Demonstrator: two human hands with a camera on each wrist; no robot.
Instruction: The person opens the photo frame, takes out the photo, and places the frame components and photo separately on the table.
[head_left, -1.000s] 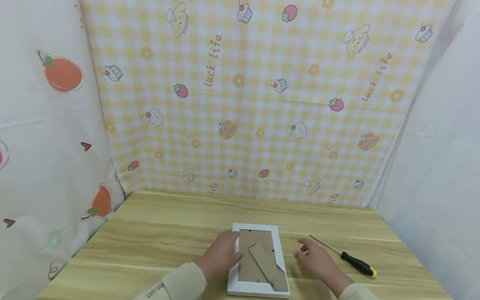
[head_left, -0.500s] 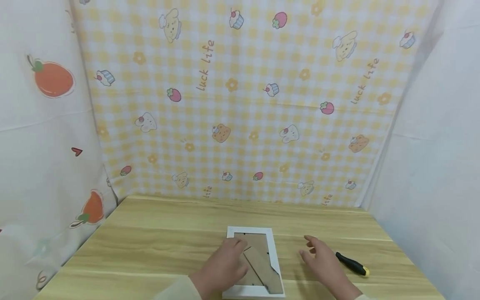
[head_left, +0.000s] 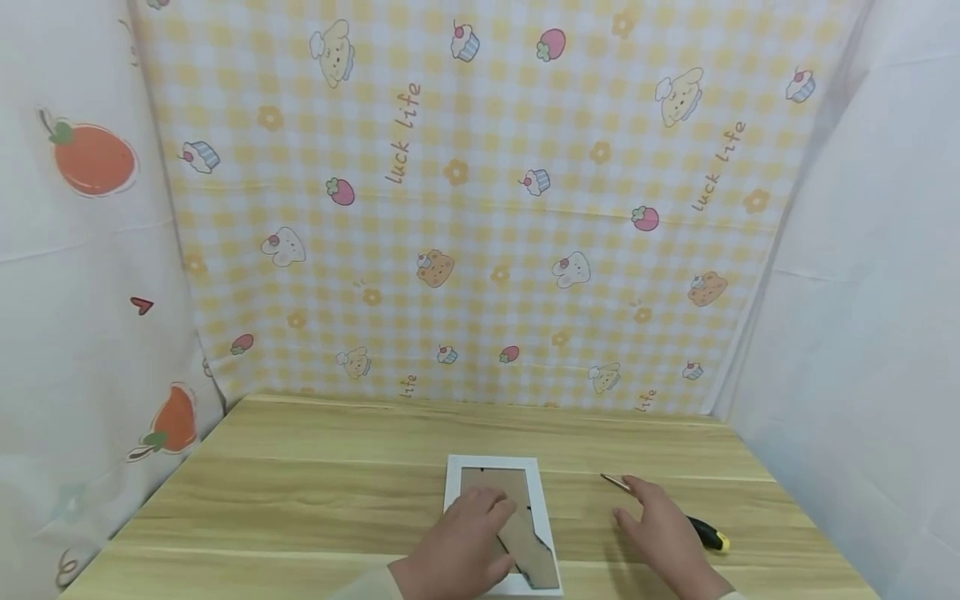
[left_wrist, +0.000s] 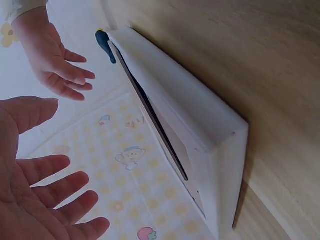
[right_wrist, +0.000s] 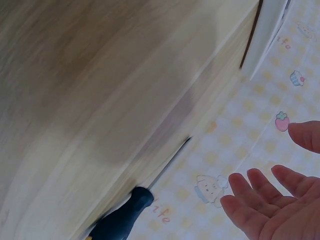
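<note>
A white picture frame lies face down on the table, showing its brown backing board and slanted stand flap. Over its left half hovers my left hand, hiding part of the board. In the left wrist view, that hand's fingers are spread and hold nothing, apart from the frame. My right hand is held above a screwdriver and covers its middle. The right wrist view shows the right hand with loosely bent fingers, separate from the black-handled screwdriver.
The wood-grain table ends at a yellow checked cloth hanging behind it. White cloths hang at the left and right. Table surface lies between the frame and the screwdriver.
My left hand has moved from the frame's left edge rightward over the backing board. My right hand has shifted right, over the screwdriver's shaft. The head view has turned slightly.
</note>
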